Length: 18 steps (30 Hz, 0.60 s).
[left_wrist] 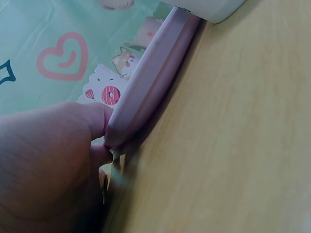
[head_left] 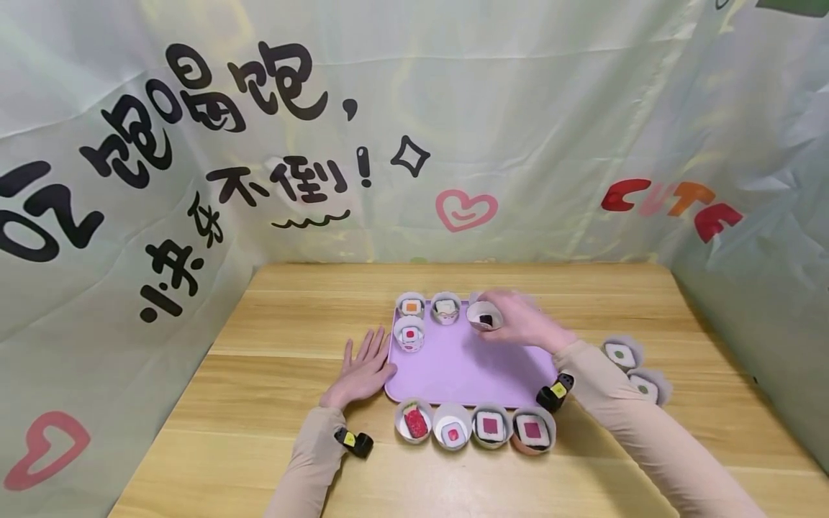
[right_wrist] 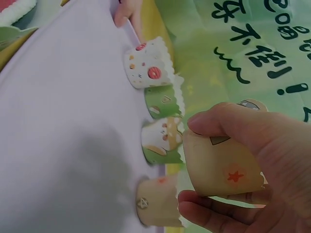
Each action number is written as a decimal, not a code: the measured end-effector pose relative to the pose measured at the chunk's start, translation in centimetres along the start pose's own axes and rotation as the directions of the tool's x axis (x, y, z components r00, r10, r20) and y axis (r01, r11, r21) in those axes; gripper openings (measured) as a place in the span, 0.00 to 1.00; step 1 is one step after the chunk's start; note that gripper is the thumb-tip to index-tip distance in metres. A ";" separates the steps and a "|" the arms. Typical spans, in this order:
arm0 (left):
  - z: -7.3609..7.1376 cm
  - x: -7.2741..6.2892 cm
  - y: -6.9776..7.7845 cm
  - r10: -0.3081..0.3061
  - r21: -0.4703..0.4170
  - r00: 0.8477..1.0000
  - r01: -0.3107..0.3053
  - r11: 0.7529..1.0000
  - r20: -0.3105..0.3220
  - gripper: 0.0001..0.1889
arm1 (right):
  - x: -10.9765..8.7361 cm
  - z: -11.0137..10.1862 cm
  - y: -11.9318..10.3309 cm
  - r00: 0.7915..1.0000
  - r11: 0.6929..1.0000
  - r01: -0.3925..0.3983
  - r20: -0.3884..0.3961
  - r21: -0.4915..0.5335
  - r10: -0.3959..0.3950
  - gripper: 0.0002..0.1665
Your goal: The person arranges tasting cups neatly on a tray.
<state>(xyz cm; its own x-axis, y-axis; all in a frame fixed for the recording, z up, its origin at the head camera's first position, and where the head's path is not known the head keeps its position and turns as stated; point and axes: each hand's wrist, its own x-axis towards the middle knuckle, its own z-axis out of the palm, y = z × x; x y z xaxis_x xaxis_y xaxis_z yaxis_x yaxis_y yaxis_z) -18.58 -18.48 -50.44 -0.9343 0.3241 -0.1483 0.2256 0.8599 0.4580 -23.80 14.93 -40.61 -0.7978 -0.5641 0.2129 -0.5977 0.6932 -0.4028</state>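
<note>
In the head view my right hand grips a paper cup with a small black-and-white piece inside, held over the back part of the purple tray. Up close, the right wrist view shows thumb and fingers around this tan cup, which bears an orange star. My left hand lies beside the tray's left edge, fingers spread and straight, its thumb at the rim. On the tray stand cups holding toy sushi: an orange-topped piece, a whitish piece and a red-centred piece.
Along the tray's front edge is a row of several cups, including one with a red-topped piece and one with a purple-centred roll. Two cups with green-centred rolls sit right of the tray. A printed cloth hangs behind the table.
</note>
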 end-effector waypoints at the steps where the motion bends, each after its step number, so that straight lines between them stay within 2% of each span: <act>1: 0.0 0.0 0.0 0.001 -0.002 1.000 -0.001 1.000 0.000 0.36 | 0.1 0.1 -0.1 1.000 1.000 0.001 0.006 0.001 -0.001 0.31; 7: -0.2 0.1 0.2 0.023 -0.014 1.000 -0.023 1.000 -0.012 0.36 | 0.7 1.0 -0.6 0.999 1.000 -0.020 0.046 0.010 0.019 0.36; 13: -0.1 0.1 0.0 0.000 -0.003 1.000 0.000 1.000 -0.003 0.36 | 1.4 1.8 -1.1 0.997 1.000 -0.023 0.068 0.001 0.023 0.37; 18: 0.0 0.1 0.0 -0.008 -0.007 1.000 0.008 1.000 -0.001 0.36 | 1.9 2.3 -1.5 0.993 0.998 -0.057 0.100 -0.013 0.058 0.39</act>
<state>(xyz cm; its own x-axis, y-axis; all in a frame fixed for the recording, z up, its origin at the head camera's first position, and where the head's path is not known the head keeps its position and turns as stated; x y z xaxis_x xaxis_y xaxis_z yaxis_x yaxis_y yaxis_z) -18.68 -18.47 -50.43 -0.9363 0.3170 -0.1512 0.2162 0.8595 0.4631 -24.18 11.78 -41.65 -0.8191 -0.5650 0.0996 -0.5525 0.7301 -0.4022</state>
